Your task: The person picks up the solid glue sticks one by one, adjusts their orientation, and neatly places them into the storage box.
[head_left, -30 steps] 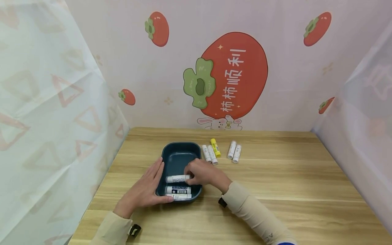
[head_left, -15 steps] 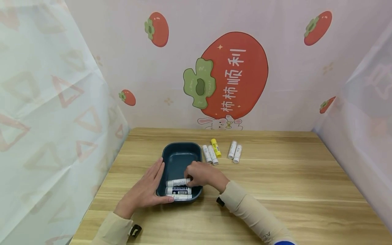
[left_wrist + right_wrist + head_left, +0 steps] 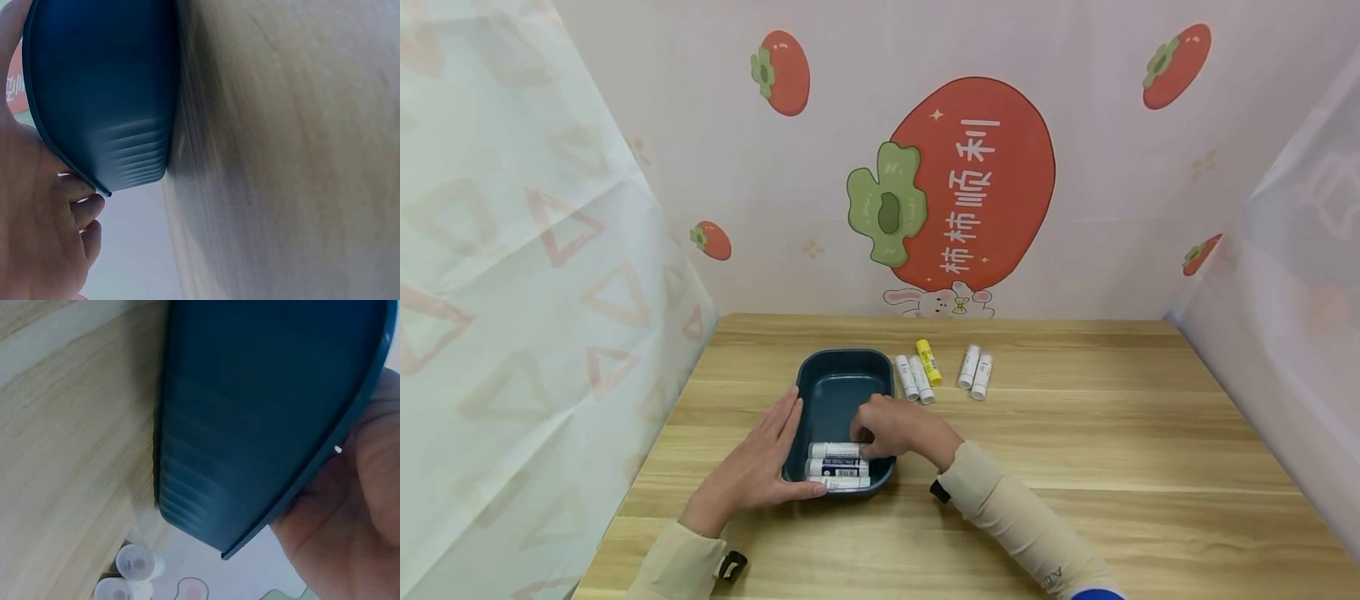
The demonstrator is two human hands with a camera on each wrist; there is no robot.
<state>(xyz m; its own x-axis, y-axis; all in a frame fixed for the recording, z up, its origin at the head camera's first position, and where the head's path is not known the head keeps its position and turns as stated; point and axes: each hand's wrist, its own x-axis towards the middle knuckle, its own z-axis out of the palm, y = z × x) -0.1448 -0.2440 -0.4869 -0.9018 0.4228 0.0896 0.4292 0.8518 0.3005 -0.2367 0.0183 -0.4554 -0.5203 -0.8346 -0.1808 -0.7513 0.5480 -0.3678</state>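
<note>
A dark teal tray stands on the table with three glue sticks lying crosswise at its near end. The rearmost, a white glue stick, has its right end among the curled thumb and fingers of my right hand. Against it lies a glue stick with a dark blue label, and nearest is another white glue stick, partly behind my left thumb. My left hand rests along the tray's left rim, fingers straight, thumb across the near corner. Both wrist views show the tray's outer wall; the glue sticks inside are hidden there.
Right of the tray lie two white glue sticks and a yellow glue stick. Farther right are two more white glue sticks. A printed wall sheet closes off the table's back edge.
The right hand has brought the rearmost glue stick toward the near end of the tray, up against the dark-labelled one. The left hand stays in place.
</note>
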